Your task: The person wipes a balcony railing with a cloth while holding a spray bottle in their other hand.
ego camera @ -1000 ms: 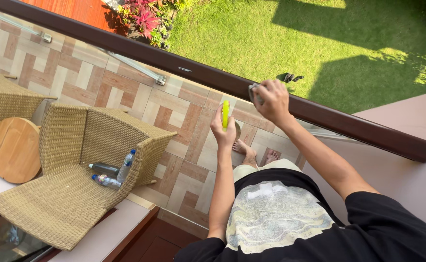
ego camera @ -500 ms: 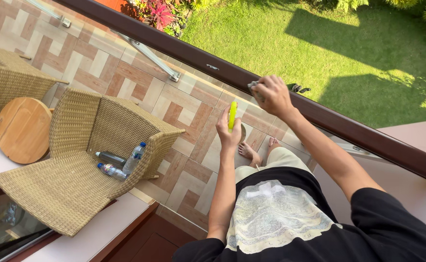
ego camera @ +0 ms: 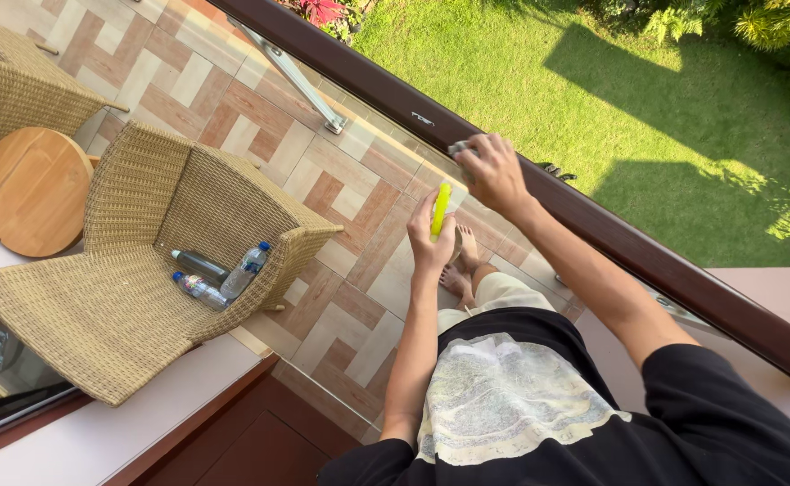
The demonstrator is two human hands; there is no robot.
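My right hand [ego camera: 494, 171] presses a small grey cloth [ego camera: 459, 148] against the dark brown handrail [ego camera: 593, 220] of a balcony. Only a corner of the cloth shows past my fingers. My left hand [ego camera: 433, 245] is held just below the rail, closed on a slim bright yellow object [ego camera: 441, 209] that stands upright in my fingers. Both arms reach forward from a black printed shirt. My bare feet [ego camera: 460, 265] stand on the patterned tile floor under my hands.
A wicker chair [ego camera: 134, 261] at left holds three plastic bottles [ego camera: 215, 274] on its seat. A round wooden table top [ego camera: 30, 189] and a second wicker chair [ego camera: 8, 85] are further left. Metal rail brackets [ego camera: 300, 85] run below the handrail. A lawn [ego camera: 593, 90] lies beyond.
My right hand with the cloth has slid left along the handrail, and my left hand with the yellow object has followed. The view has shifted, so the chair sits lower left.
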